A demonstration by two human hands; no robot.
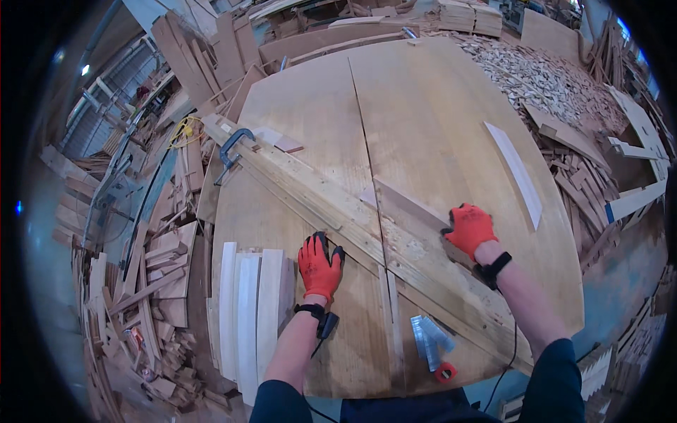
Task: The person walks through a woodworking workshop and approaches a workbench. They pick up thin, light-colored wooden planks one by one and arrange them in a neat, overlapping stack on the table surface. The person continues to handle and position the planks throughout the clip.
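Note:
My left hand, in a red glove with black fingertips, rests with its fingers stretched out at the near edge of a long wooden beam. The beam runs diagonally across a large plywood-topped table. Beyond the beam, my right hand, gloved alike, is closed at the right end of a short wooden board standing on edge; its fingertips are partly hidden. A blue C-clamp grips the beam's far left end. Curved pale wood pieces lie left of my left hand.
Silver metal strips and a red tape measure lie near the table's front edge. A pale curved slat lies at the right. Scrap wood is heaped on the left; offcuts cover the floor at the far right.

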